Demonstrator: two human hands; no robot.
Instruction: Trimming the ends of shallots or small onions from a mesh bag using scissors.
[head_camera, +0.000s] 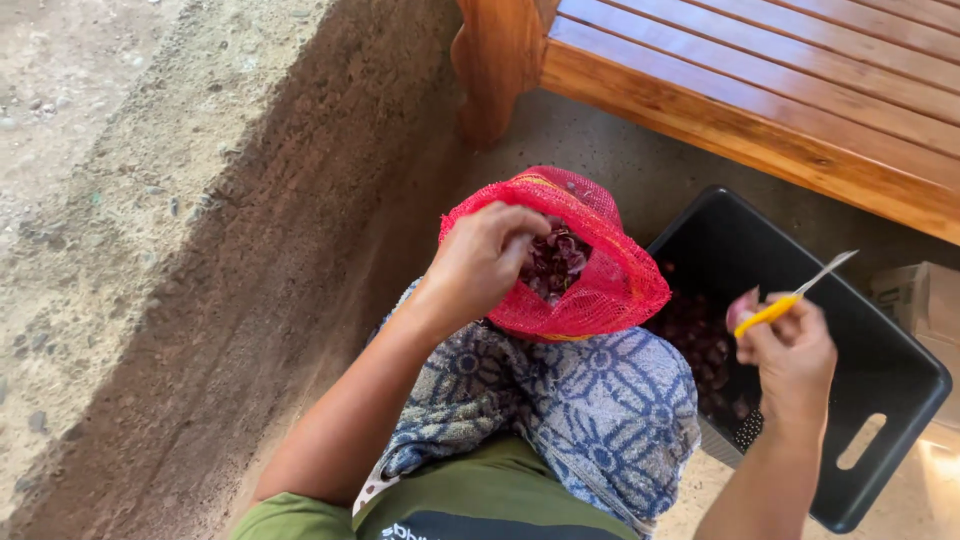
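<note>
On the near side of the scene, over our lap, we dip our left hand (485, 262) into the open mouth of a red mesh bag (600, 280), fingers curled down among the small dark red shallots (556, 262) inside; we cannot tell whether the fingertips have closed on one, since they are hidden in the pile. That bag sits on a blue and white patterned cloth (600, 410) draped across our knees. To the right, our right hand (795, 355) is pressed together around the yellow handle of a small knife (795, 297), its thin blade pointing up and to the right, and a pale pink peeled piece (740, 310) shows at the fingertips. Below that hand stands a black plastic crate (900, 380) with more dark shallots lying in its bottom. At the far right, a wooden slatted bench (760, 90) stands on the concrete floor (250, 250).
</note>
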